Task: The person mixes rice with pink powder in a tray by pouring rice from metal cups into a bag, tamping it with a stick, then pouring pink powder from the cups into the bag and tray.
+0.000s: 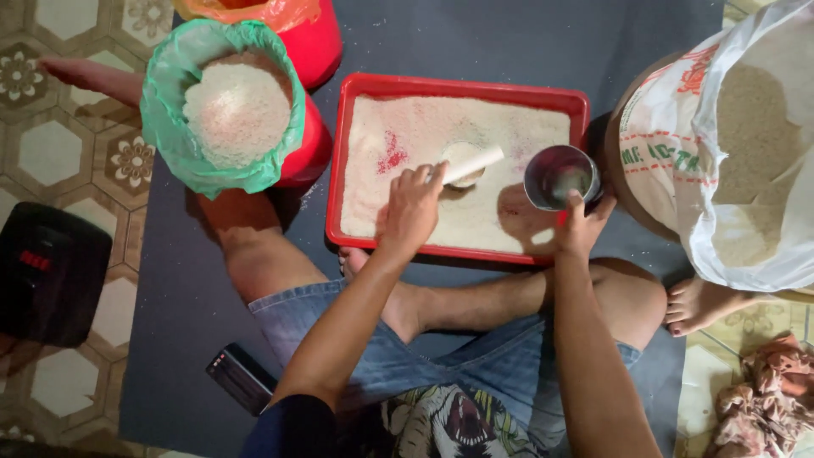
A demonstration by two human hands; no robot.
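Down on the floor, the person's left hand (411, 212) has its grip closed around the pale handle of a white scoop (469, 163), whose bowl is pressed into the rice just beyond the fingertips. The right hand (581, 227) grips the near rim of a steel cup (560, 176), thumb over the edge, the cup tilted with its mouth showing. Scoop and cup sit near each other, the cup just to the right of the left grip, not touching the scoop as far as can be seen.

Both are over a red tray (459, 87) filled with white rice, thin in patches so the red bottom shows just beyond the left hand. Beyond and to the left of that grip stands a red bucket (312, 153) lined with a green plastic bag (170, 127) and heaped with rice. To the right of the right grip an open white sack (678, 144) holds more grain. Behind the left arm, on the dark mat (178, 297), lies a small dark phone (239, 377); farther left rests a black scale (47, 271).
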